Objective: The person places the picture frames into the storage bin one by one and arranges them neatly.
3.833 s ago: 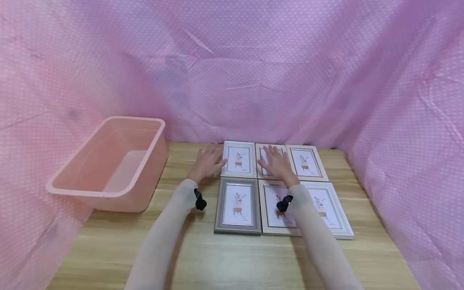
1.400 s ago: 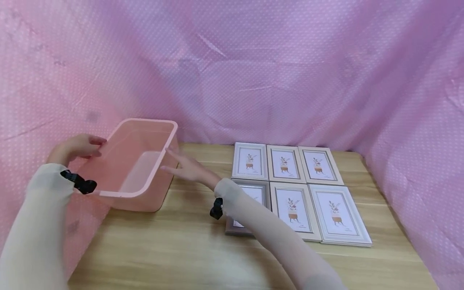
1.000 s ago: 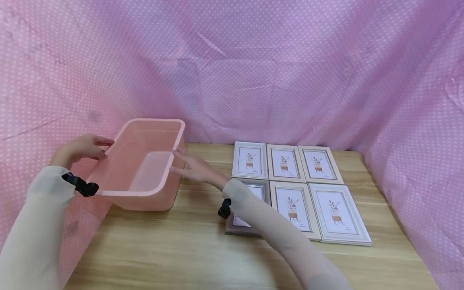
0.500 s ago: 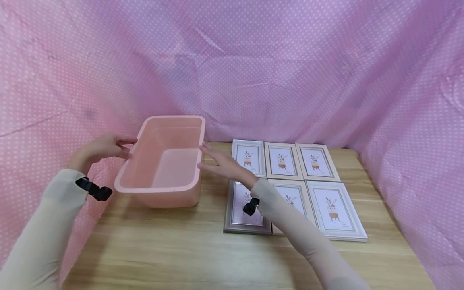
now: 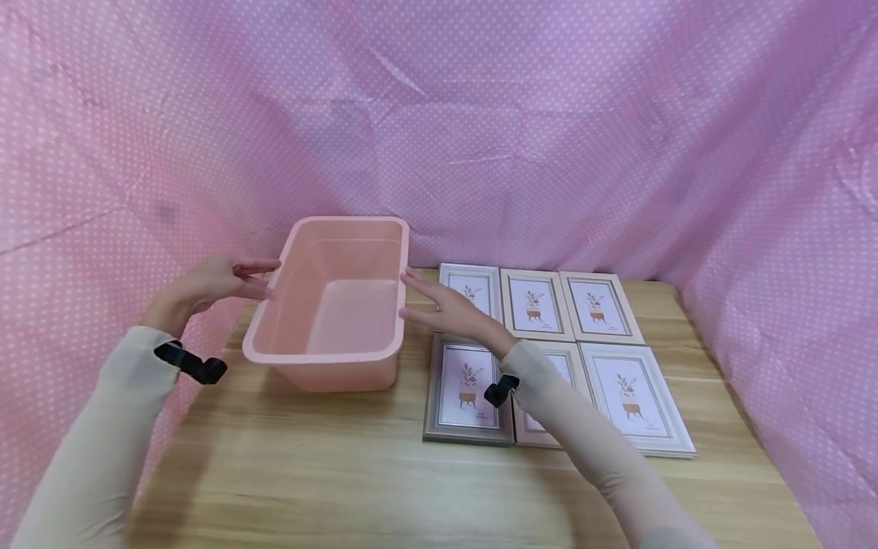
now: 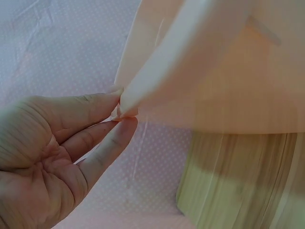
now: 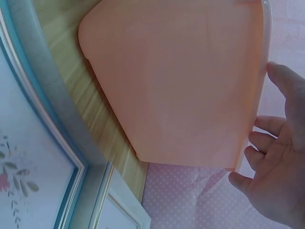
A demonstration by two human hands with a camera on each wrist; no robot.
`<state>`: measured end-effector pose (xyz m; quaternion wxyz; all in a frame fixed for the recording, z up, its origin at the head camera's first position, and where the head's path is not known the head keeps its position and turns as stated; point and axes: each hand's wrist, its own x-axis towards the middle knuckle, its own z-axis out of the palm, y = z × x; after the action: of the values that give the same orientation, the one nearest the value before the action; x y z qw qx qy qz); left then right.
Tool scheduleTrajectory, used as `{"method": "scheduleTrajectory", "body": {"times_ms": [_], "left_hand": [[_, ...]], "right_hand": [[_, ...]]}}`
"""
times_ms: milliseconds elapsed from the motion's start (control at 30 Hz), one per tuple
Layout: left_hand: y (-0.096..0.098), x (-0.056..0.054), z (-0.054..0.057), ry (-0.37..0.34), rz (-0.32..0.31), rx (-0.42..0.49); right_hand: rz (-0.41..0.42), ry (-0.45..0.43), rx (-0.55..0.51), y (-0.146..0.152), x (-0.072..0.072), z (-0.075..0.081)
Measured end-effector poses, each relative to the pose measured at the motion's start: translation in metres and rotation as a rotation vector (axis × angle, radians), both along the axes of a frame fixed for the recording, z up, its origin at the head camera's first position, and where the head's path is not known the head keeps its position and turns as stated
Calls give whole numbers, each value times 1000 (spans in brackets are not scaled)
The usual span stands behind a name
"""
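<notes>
A pink plastic bin (image 5: pixel 357 313), deep and rectangular with a wide rolled rim, stands near the back left of the wooden table. My left hand (image 5: pixel 206 286) pinches its left rim; in the left wrist view the thumb (image 6: pixel 90 112) and fingers close on the rim from two sides. On the opposite side, my right hand (image 5: pixel 453 309) touches the right rim with spread fingertips. The right wrist view shows the thumb (image 7: pixel 283 78) apart from the fingers along that rim. Below my right wrist lies a grey-brown picture frame (image 5: pixel 469 427).
Several picture frames with potted-plant prints lie in two rows at the right, among them a white frame (image 5: pixel 641 400) and a cream frame (image 5: pixel 535 305). A pink dotted cloth (image 5: pixel 480 152) hangs behind and at the sides. Bare wooden tabletop (image 5: pixel 329 473) shows in front.
Both hands have left the frame area, taken the bin's two sides and shifted it rightward along the table, closer to the picture frames. The frames keep their arrangement.
</notes>
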<state>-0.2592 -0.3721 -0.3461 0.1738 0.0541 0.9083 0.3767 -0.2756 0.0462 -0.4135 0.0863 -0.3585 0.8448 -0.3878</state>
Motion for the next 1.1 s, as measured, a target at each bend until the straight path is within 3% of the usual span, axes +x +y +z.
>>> {"method": "scheduleTrajectory", "body": {"times_ms": [467,800,1100], "left_hand": [[23,-8,-11,-4,-18,70],[36,-9,-15,7,-30,234],[41,-12,-20,-4,-8,270]], "right_hand": [[-77,-27,-12,34,4,-5],[-82,-46,-51,49,5,-4],[-100,-28,-41,56,6,-5]]}}
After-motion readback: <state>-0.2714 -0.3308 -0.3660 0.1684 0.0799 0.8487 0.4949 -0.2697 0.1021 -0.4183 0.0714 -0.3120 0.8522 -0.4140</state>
